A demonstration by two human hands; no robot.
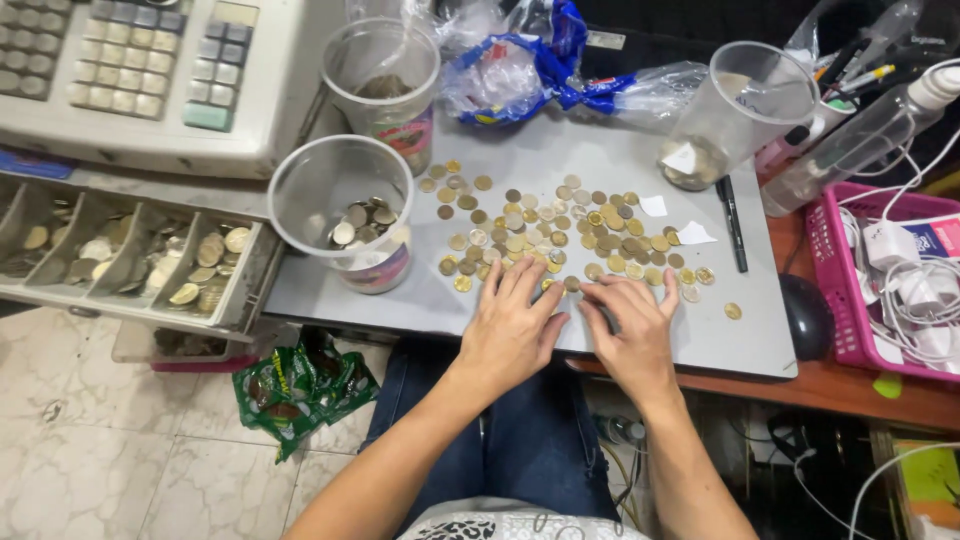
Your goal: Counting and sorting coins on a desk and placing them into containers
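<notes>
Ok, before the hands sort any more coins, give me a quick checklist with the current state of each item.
1. Left hand flat on grey board, fingertips at coins: ok.
2. Right hand beside it, fingertips at the coins: ok.
3. Near cup upright, holding some coins: ok.
4. Cash drawer open, compartments reachable: ok.
5. Tilted cup stable: cannot tell.
6. Stray coin near the board's edge: not ok.

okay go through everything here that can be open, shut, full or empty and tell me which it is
left hand: open, flat on coins
right hand: open, flat on coins
cash drawer: open, coins inside
near cup: upright, some coins
tilted cup: leaning, nearly empty
pink basket: holds white chargers
</notes>
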